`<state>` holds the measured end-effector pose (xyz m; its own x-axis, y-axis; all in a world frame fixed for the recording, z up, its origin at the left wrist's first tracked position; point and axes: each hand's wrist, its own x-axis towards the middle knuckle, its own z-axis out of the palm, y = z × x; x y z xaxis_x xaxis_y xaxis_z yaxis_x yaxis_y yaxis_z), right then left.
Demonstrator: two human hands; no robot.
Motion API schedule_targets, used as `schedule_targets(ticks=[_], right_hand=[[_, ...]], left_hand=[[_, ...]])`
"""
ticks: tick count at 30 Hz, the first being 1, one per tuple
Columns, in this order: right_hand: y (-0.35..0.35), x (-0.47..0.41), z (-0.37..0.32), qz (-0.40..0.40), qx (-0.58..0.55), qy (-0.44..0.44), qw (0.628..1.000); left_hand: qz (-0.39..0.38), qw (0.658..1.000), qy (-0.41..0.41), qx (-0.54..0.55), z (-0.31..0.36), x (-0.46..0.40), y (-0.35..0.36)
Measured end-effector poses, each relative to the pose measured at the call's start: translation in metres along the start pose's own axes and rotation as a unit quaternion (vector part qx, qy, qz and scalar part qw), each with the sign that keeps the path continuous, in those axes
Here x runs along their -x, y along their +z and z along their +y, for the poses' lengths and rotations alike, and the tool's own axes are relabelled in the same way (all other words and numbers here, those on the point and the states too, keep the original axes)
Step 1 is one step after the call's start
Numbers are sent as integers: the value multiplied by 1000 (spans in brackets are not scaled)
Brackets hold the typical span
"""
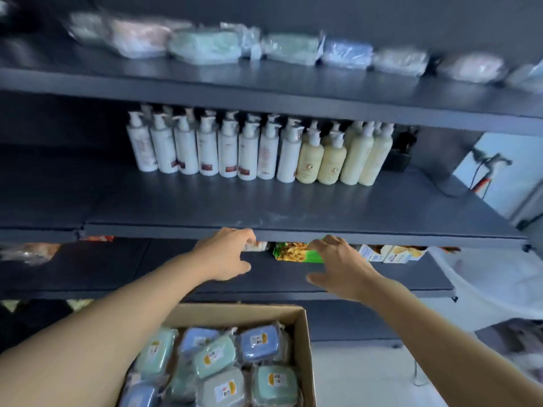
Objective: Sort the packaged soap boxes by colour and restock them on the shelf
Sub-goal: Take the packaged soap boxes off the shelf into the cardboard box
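Observation:
A cardboard box (305, 333) at the bottom holds several plastic-wrapped soap boxes, among them a blue one (258, 342) and a green one (214, 359), each with a label. More wrapped soap boxes (205, 45) in green, pink and blue line the blurred top shelf. Both my arms reach over the box to the low shelf (117, 268). My left hand (226, 254) has bent fingers at a small pale packet (258, 246) under the shelf edge, thumb spread apart. My right hand (340, 265) touches a green packet (293, 255) with its fingertips, thumb spread below.
White pump bottles (205, 148) and cream pump bottles (335, 157) stand in a row on the middle shelf (264, 210). Small pale cartons (390, 254) sit at the right of the low shelf. A white sheet or bag (484, 283) lies to the right.

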<state>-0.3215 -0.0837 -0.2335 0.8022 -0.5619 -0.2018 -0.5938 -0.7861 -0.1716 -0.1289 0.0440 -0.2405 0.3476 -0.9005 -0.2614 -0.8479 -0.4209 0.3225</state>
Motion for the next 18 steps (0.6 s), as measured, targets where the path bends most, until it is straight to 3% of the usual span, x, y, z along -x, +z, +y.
schedule_targets(ticks=[9,18], right_hand=[[-138,23,-1,116,20,34,992],[-219,30,49,195,25,68,978]], left_hand=[[48,994,90,-33,66,5,-137],[113,983,139,-32,131,-33,-206]])
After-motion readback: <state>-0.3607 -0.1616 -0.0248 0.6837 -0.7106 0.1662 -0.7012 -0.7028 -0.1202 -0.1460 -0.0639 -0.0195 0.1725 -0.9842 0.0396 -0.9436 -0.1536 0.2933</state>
